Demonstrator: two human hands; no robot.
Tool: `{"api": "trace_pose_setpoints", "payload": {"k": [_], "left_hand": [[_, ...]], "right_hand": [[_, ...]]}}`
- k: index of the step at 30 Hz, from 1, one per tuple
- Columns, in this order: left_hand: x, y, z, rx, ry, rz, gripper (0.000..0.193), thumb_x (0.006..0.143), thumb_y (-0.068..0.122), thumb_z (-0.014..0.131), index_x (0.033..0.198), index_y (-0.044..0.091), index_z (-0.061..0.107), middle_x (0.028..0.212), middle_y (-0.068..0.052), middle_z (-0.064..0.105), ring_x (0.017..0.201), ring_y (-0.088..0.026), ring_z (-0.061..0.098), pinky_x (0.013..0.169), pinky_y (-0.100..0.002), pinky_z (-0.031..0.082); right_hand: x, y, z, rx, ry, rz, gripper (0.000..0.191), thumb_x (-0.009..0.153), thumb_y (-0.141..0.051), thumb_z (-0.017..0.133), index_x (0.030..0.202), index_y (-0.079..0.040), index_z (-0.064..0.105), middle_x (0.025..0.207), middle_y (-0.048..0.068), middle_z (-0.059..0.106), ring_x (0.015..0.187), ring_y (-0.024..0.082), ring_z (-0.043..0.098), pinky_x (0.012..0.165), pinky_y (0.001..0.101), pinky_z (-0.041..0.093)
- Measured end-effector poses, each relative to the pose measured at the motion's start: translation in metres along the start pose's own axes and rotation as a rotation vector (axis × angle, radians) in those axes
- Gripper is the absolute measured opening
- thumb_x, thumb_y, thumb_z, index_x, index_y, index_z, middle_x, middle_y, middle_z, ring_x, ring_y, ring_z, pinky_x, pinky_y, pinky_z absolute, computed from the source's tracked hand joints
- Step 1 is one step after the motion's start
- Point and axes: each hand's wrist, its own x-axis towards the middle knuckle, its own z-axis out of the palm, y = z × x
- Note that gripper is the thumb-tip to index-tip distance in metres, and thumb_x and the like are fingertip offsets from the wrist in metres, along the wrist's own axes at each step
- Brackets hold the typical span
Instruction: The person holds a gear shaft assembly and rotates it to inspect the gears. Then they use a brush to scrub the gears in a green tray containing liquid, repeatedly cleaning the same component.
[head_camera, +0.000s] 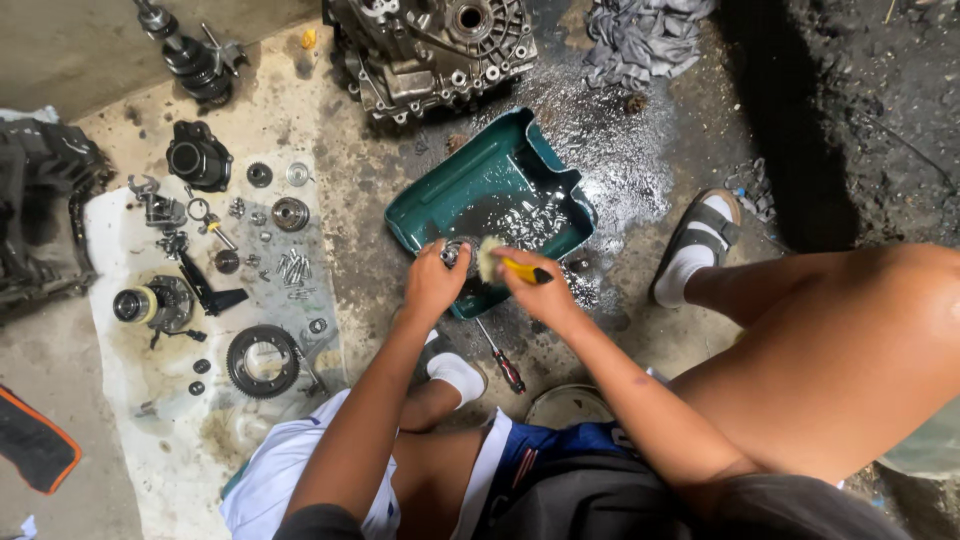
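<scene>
Over the near edge of the green wash tray (455, 185), the left hand (432, 283) closes its fingers around a small metal bearing (453, 251). It looks wet and slippery, best held by its rim. The right hand (535, 290) grips a yellow-handled brush (505, 264) against it.

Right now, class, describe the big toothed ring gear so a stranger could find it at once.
Start at the pale cloth spread on the floor left of the person. The ring gear lies flat at its near end, beside the left forearm. It is the largest round part there, dark, with teeth around its rim and an open middle.
</scene>
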Motion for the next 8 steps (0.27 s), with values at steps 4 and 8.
{"api": "trace_pose_setpoints", "payload": {"k": [4,8], "left_hand": [[0.0026,0.0015,0.002,-0.134,-0.01,-0.057,0.049,0.092,0.039,0.069,0.126,0.003,0.069,0.123,-0.024,0.069,0.116,-0.042,0.065,0.1,-0.044,0.051],[0.0008,-0.0005,-0.0002,-0.099,-0.041,-0.056,0.056,0.09,0.041,0.069,0.137,0.01,0.064,0.125,-0.026,0.068,0.117,-0.043,0.066,0.102,-0.044,0.051]], "right_hand": [[-0.0007,-0.0007,-0.0032,-0.154,-0.029,-0.009,0.032,0.094,-0.011,0.066,0.126,-0.009,0.072,0.115,0.016,0.075,0.1,0.024,0.072,0.09,0.0308,0.055],[-0.002,0.003,-0.0026,0.046,0.004,0.129,0.03,0.095,-0.015,0.067,0.124,-0.011,0.073,0.117,0.013,0.079,0.103,0.022,0.076,0.092,0.0292,0.057]]}}
